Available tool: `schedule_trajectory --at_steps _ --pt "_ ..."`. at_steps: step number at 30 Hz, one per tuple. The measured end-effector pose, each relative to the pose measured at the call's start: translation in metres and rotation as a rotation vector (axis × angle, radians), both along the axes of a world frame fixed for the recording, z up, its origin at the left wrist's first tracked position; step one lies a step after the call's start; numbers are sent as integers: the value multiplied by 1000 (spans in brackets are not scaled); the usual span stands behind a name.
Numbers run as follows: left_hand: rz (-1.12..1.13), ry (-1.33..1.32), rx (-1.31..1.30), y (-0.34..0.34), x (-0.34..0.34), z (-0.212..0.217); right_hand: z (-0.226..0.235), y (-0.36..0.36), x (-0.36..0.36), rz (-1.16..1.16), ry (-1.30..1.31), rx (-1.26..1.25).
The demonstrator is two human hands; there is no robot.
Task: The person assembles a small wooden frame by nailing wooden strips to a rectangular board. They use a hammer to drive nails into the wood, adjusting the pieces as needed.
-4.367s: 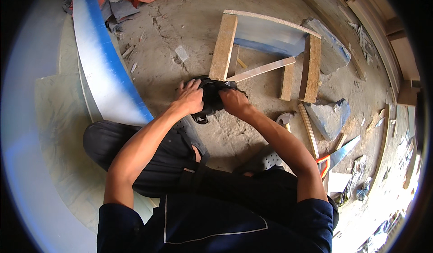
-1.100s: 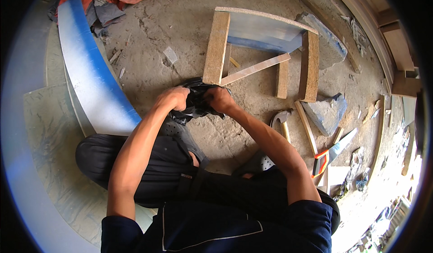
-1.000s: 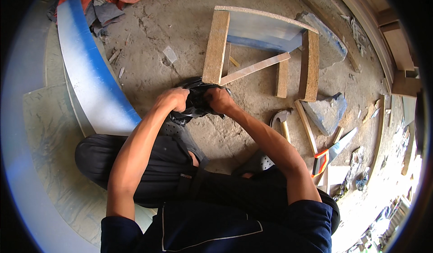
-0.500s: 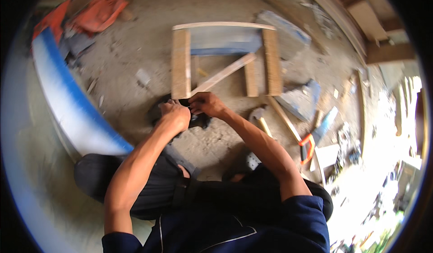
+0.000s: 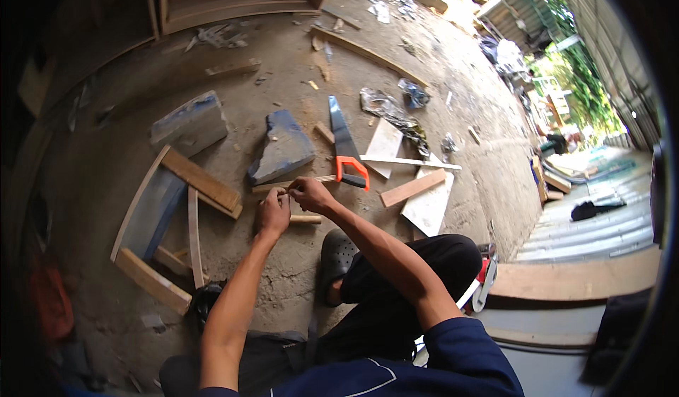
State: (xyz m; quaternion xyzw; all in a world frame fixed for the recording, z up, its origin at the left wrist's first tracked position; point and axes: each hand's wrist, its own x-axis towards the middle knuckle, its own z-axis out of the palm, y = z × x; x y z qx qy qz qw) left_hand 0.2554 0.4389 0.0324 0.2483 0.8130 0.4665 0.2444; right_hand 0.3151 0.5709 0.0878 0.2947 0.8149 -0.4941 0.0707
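Now that the black bundle I was gripping is gone, my left hand and right hand pinch something tiny above the wood strip beside the saw.

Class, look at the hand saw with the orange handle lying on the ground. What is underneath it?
The hand saw lies flat on the dusty concrete floor. A thin wooden strip reaches its orange handle; whether it passes beneath cannot be told. The ground under the blade is covered.
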Motion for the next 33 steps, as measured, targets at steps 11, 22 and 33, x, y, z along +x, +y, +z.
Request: schedule_trajectory --at_steps 11,22,33 --pt "-159 -1154 426 70 43 32 21 43 90 -556 269 -438" --pt "-52 -1162 425 74 45 22 12 31 95 -627 500 -568" --pt "-65 -1020 464 52 15 11 2 18 47 -568 431 -134"
